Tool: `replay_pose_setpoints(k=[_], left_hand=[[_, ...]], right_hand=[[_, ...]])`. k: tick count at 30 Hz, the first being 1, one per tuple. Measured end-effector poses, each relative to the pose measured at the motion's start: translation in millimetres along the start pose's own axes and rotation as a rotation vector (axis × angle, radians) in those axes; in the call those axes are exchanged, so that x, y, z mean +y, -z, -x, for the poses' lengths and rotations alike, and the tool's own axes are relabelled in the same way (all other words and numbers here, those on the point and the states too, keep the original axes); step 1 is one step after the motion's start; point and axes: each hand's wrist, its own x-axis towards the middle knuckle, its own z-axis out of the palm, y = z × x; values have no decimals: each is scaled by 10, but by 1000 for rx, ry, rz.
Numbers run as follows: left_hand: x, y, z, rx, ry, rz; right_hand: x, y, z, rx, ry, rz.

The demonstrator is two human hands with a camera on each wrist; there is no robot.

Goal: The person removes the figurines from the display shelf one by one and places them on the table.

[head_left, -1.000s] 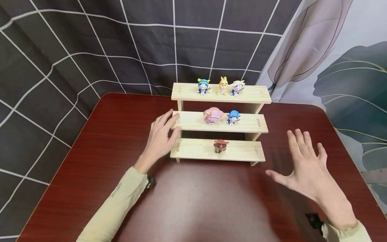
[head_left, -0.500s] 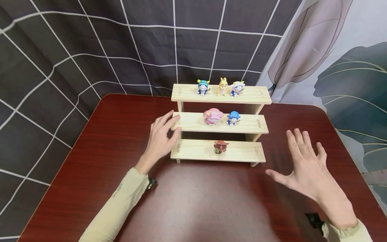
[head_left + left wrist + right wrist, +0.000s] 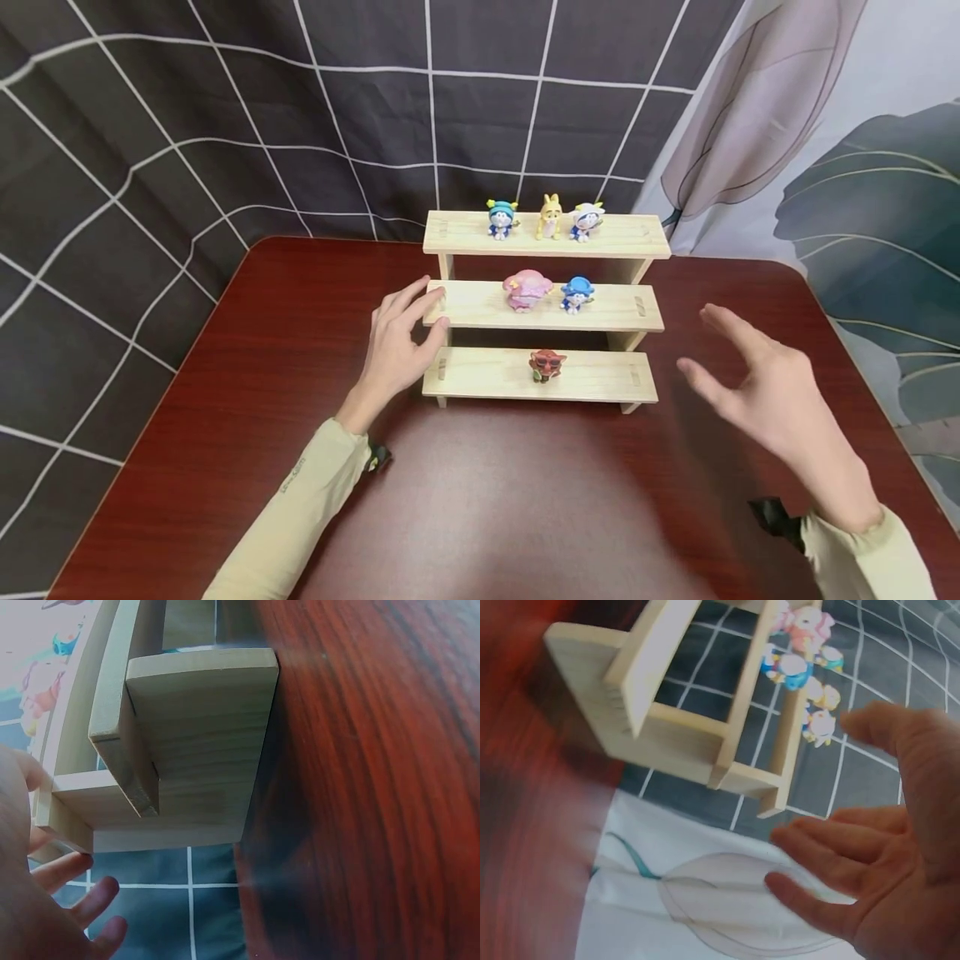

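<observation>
Well, from the head, the wooden stand (image 3: pixel 472 304) runs left to right, by the back edge of the surface (image 3: pixel 480 492); the left grip (image 3: pixel 397 342) (the nearer one) is at its left end. From the left wrist, the fingers (image 3: pixel 96 898) look loose. From the right wrist, the right grip (image 3: pixel 896 874) is spread, empty, off its right end.

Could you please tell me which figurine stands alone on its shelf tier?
The reddish-brown figurine with dark sunglasses, on the bottom tier; the others stand as a pair on the middle tier and a trio on the top tier.
</observation>
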Motion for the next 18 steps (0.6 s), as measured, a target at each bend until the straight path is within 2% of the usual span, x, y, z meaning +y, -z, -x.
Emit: replay_pose_setpoints(k=[7, 11, 18], left_hand=[[-19, -2, 0, 14, 2, 10], [-38, -10, 2, 17, 9, 7], [-45, -16, -11, 29, 1, 13]], right_hand=[[-8, -47, -233, 77, -45, -160], [1, -97, -375, 71, -44, -229], [0, -144, -621, 47, -50, -287]])
